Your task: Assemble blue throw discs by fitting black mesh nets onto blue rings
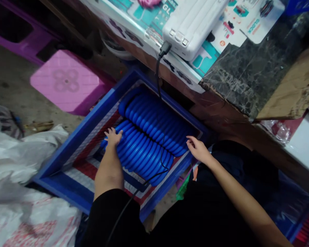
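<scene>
Two rows of blue coiled tubing [149,133] lie inside a blue-rimmed tray [74,137] with a red, white and blue woven base. My left hand [113,137] rests flat on the left end of the nearer coil, fingers spread. Over at the coil's right end, by the tray's right rim, my right hand [198,148] touches the tubing with fingers loosely curled, holding nothing. A black cable [158,79] hangs from a white power bank [193,24] across the coils toward my body.
A pink plastic stool [67,82] stands on the floor at the left. White sacks [23,192] lie at the lower left. A counter with printed packaging [149,17] and a dark marbled slab [247,68] overhangs the tray's far side.
</scene>
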A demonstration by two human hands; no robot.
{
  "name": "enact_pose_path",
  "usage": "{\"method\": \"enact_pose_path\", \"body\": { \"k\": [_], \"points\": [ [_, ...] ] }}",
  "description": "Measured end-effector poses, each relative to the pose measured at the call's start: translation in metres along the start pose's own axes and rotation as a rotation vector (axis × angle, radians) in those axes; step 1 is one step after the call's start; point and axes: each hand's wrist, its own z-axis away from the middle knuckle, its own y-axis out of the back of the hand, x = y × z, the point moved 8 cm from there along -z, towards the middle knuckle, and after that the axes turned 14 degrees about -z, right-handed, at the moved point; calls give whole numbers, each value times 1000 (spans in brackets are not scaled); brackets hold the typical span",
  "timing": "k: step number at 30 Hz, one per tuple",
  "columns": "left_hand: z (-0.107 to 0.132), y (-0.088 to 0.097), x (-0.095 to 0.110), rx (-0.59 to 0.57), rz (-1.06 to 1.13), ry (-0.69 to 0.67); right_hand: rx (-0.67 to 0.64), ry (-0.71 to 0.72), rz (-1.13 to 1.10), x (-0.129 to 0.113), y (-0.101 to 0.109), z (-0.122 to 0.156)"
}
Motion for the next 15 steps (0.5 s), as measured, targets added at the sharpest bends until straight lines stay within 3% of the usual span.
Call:
{"method": "enact_pose_path", "body": {
  "k": [3, 6, 8, 11, 15],
  "points": [
    [21, 6, -14, 80, 114, 13, -49, 13, 54, 0, -8, 0],
    [67, -3, -32, 223, 212, 107, -105, 15, 157, 0, -14, 0],
    [108, -27, -40, 269, 277, 167, -129, 12, 203, 0, -16, 0],
    [179, -77, -40, 242, 357, 215, -159, 21, 227, -2, -19, 1],
    [274, -138, -15, 150, 405, 191, -202, 50, 272, -4, -22, 3]
  ]
}}
